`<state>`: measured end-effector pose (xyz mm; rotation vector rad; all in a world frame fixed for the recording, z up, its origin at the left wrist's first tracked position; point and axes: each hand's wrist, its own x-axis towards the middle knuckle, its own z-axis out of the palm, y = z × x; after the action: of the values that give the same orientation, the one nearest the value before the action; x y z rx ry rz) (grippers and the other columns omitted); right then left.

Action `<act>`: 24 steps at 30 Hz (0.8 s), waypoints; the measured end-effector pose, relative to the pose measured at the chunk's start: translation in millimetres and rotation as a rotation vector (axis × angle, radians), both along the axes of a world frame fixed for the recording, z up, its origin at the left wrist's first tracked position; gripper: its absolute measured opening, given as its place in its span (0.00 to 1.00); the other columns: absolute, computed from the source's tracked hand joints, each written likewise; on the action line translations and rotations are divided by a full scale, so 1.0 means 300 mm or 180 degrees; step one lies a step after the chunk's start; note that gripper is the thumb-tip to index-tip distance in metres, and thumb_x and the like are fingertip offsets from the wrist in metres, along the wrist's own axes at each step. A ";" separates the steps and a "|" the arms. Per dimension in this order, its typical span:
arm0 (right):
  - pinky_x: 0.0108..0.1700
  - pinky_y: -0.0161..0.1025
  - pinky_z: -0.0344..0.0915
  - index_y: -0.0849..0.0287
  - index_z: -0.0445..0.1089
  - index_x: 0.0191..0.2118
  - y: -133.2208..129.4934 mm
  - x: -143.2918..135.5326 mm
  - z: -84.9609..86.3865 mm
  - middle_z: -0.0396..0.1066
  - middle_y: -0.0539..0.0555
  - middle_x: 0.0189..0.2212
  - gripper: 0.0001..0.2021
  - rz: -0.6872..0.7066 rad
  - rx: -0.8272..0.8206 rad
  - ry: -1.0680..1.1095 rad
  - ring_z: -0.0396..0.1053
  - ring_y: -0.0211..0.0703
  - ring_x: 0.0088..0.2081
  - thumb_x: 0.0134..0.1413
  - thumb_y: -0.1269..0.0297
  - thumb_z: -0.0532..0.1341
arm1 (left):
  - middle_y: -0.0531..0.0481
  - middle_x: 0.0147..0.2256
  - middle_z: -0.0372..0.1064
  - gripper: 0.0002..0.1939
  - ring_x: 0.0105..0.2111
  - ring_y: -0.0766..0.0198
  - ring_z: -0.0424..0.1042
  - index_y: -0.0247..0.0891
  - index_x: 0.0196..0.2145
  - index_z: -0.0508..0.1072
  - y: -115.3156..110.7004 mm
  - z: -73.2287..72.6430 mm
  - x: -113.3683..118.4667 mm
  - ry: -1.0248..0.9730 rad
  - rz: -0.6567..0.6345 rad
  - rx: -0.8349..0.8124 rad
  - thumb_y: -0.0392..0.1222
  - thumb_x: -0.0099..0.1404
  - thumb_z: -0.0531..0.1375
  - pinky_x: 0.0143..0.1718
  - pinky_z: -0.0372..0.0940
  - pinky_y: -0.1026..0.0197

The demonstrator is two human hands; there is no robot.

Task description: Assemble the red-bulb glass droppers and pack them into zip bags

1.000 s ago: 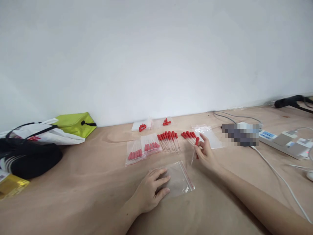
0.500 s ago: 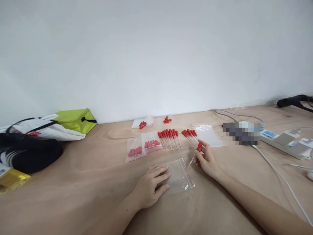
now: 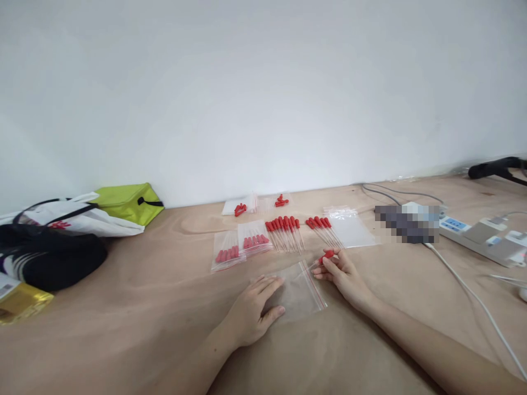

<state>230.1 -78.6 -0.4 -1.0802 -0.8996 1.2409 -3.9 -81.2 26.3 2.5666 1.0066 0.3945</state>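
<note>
A clear zip bag with a red seal line lies flat on the table. My left hand rests on its left part, fingers stretched out and holding nothing. My right hand is closed on a glass dropper by its red rubber bulb, the thin tip pointing left at the bag's mouth. Whether the tip is inside the bag I cannot tell. Beyond the hands lie two groups of droppers, a larger left group and a smaller right group, bulbs away from me.
Two filled bags, one bag of droppers and another, lie to the left. Loose red bulbs sit near the wall. White bags lie right of centre. A power strip with cables is at right, bags at left.
My right hand has moved slightly left and turned the dropper from steeply slanted to nearly level, its tip now at the bag's mouth. My left hand stays on the bag.
</note>
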 end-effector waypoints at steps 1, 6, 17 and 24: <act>0.29 0.37 0.66 0.56 0.55 0.35 -0.001 0.004 0.001 0.64 0.47 0.26 0.22 0.0085 -0.0007 -0.0083 0.67 0.36 0.25 0.39 0.48 0.62 | 0.47 0.53 0.61 0.25 0.53 0.58 0.59 0.41 0.55 0.56 0.000 0.000 0.001 -0.0008 0.0009 -0.0004 0.41 0.61 0.55 0.56 0.52 0.49; 0.25 0.33 0.60 0.59 0.62 0.31 0.000 0.031 -0.002 0.63 0.46 0.23 0.18 0.0822 0.0073 -0.0741 0.61 0.31 0.21 0.38 0.52 0.64 | 0.48 0.53 0.61 0.24 0.53 0.59 0.59 0.42 0.55 0.55 0.001 -0.001 0.001 -0.0073 0.0012 -0.0039 0.41 0.61 0.54 0.56 0.52 0.49; 0.30 0.34 0.60 0.58 0.73 0.30 0.023 0.065 0.006 0.66 0.49 0.24 0.14 0.1199 0.0431 -0.1373 0.62 0.35 0.26 0.37 0.54 0.65 | 0.48 0.53 0.60 0.25 0.53 0.59 0.59 0.44 0.56 0.54 0.005 -0.007 -0.003 -0.0087 -0.0036 -0.0032 0.41 0.62 0.53 0.56 0.51 0.49; 0.31 0.35 0.65 0.59 0.73 0.33 -0.009 -0.007 0.017 0.70 0.52 0.29 0.15 0.1513 -0.0171 -0.0686 0.66 0.34 0.28 0.40 0.54 0.64 | 0.49 0.54 0.60 0.24 0.54 0.60 0.58 0.44 0.56 0.55 0.005 -0.005 0.002 -0.0070 -0.0065 -0.0018 0.39 0.62 0.52 0.56 0.51 0.49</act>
<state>227.9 -81.2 4.6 -1.0920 -1.3492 1.5613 -3.4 -79.8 24.8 2.5599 0.9719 0.4128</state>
